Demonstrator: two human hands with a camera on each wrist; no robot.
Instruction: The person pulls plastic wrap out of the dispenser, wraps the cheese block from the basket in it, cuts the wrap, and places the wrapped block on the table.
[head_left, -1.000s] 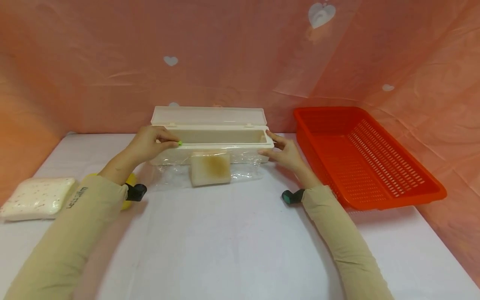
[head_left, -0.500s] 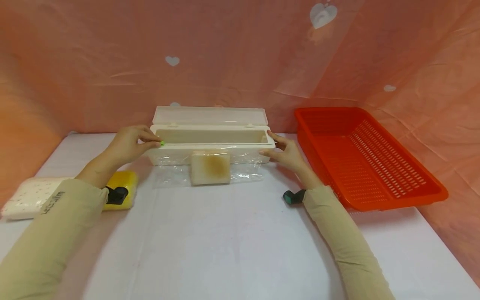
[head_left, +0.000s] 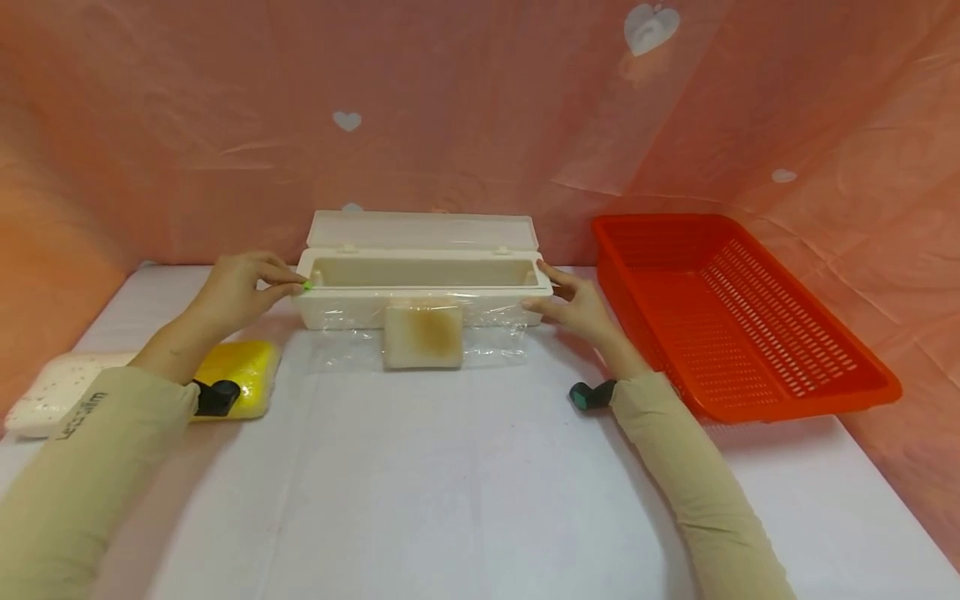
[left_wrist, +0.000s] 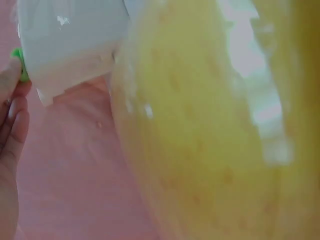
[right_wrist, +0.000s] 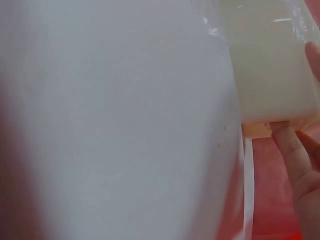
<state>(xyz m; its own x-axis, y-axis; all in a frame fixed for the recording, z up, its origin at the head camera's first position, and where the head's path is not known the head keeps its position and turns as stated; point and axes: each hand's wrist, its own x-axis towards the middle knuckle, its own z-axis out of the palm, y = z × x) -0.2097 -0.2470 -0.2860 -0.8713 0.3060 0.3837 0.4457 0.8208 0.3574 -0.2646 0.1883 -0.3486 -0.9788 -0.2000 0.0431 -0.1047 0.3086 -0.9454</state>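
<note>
A long white cling film dispenser point(head_left: 345, 315) stands at the back of the table with its lid point(head_left: 420, 232) raised. Clear film point(head_left: 495, 346) hangs down its front onto the table. Against the film sits a thick white, bread-like block point(head_left: 423, 337) with a brown patch. At the dispenser's left end, my left hand point(head_left: 236, 292) pinches a small green slider point(head_left: 307, 285) between thumb and fingers; the left wrist view shows the slider point(left_wrist: 19, 65) at the box edge. My right hand point(head_left: 577, 312) grips the right end, thumb on the front and fingers at the end wall.
A red slotted basket point(head_left: 645, 333) stands on the right, close to my right forearm. On the left lie a yellow wrapped packet point(head_left: 251, 371), partly behind my left wrist, and a white speckled wrapped packet point(head_left: 45, 396). A pink curtain point(head_left: 450, 100) hangs behind the table.
My left hand has slid leftward along the dispenser's front edge with the green slider, reaching its left end. The yellow packet has come into fuller view. My right hand keeps its grip.
</note>
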